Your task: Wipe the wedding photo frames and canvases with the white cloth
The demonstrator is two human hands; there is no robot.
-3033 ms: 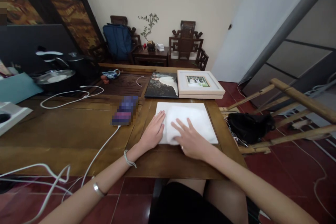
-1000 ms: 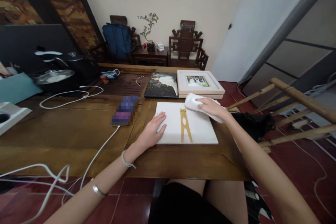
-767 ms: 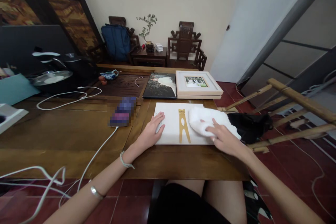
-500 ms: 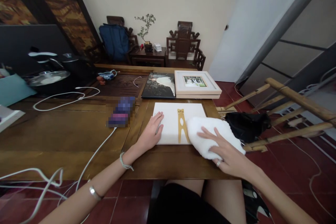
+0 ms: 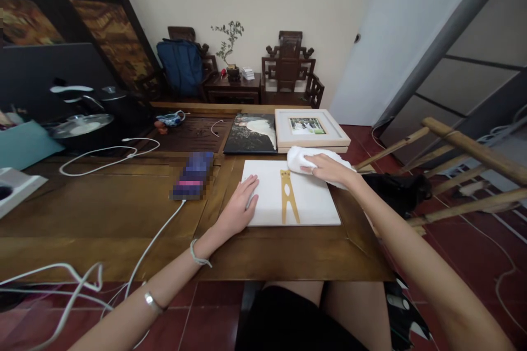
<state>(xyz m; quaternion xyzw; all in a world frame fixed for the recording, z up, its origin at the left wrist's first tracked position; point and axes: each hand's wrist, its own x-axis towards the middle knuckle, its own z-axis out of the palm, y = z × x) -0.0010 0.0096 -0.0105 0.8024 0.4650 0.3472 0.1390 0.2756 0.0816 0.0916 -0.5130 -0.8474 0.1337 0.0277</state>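
Note:
A white panel (image 5: 267, 197), likely the back of a picture frame, lies flat on the wooden table. Fixed to its middle is a gold A-shaped stand leg (image 5: 287, 192). My left hand (image 5: 239, 205) rests on the panel's left edge with its fingers stretched out. Bunched under my right hand (image 5: 327, 169) is a white towel (image 5: 300, 158), pressed against the panel's far right corner. The fingers of that hand grip the cloth, and part of the towel is hidden by the hand.
Behind the panel lie a dark photo panel (image 5: 251, 134) and light wooden picture frames (image 5: 346, 142), close to the towel. A phone (image 5: 191, 175) with a white cable is to the left. Right of the table stands a bamboo rack (image 5: 461, 145).
My right hand has moved the towel away from me, from the panel's near right side to its far right corner. My left hand has stayed in place.

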